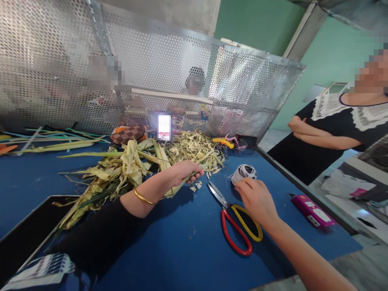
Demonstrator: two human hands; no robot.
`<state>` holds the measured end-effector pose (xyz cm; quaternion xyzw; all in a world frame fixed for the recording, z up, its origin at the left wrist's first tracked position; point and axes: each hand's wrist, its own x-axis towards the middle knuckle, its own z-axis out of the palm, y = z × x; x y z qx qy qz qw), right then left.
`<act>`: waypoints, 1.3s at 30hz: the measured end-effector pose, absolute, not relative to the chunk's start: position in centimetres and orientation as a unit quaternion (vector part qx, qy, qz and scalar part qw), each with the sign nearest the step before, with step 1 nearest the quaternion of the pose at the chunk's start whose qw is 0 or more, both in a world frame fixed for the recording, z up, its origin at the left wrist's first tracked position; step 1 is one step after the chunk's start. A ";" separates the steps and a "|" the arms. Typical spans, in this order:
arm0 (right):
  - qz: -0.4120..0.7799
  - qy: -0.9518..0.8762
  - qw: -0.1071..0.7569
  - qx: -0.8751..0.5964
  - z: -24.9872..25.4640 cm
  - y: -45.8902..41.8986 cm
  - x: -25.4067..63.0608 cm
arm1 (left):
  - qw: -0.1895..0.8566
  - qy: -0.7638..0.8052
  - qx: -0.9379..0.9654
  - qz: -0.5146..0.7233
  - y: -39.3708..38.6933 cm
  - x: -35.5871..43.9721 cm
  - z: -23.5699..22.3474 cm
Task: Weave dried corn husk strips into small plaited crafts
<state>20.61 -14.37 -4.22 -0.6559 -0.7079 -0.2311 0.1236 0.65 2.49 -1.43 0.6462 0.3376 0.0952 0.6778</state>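
Note:
My left hand (185,171), with a gold bangle at the wrist, is closed around a narrow bundle of pale green husk strips (176,190) that look like corn husk. More dried husks (131,161) lie heaped under and beside that forearm. My right hand (254,198) is just in front of a spool of white thread (243,173), its fingers bent and drawn together. Whatever may be between those fingertips is too small to make out. Below the right hand lie scissors (224,204) with one red and one yellow handle, blades slightly parted.
Husk scraps (197,149) spread across the back of the blue table (182,250), near a lit phone (164,127) and a checkered pouch (129,134). A purple packet (313,211) lies at right. Behind stands a perforated metal screen (157,52). A person (327,133) with folded arms stands at right.

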 end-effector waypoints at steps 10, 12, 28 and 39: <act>-0.228 -0.756 -0.138 -0.598 -3.2 -8.2 20.6 | 0.682 0.339 0.641 0.095 2.3 0.9 -1.6; -0.222 -0.753 -0.145 -0.602 -3.4 -7.3 20.7 | 0.684 0.335 0.641 0.094 2.2 0.9 -1.5; -0.183 -0.677 -0.138 -0.700 -2.4 -6.1 20.0 | 0.684 0.340 0.637 0.101 2.1 1.1 -1.4; -0.154 -0.665 -0.116 -0.721 -4.2 -4.7 18.7 | 0.680 0.332 0.645 0.105 2.0 1.0 -1.1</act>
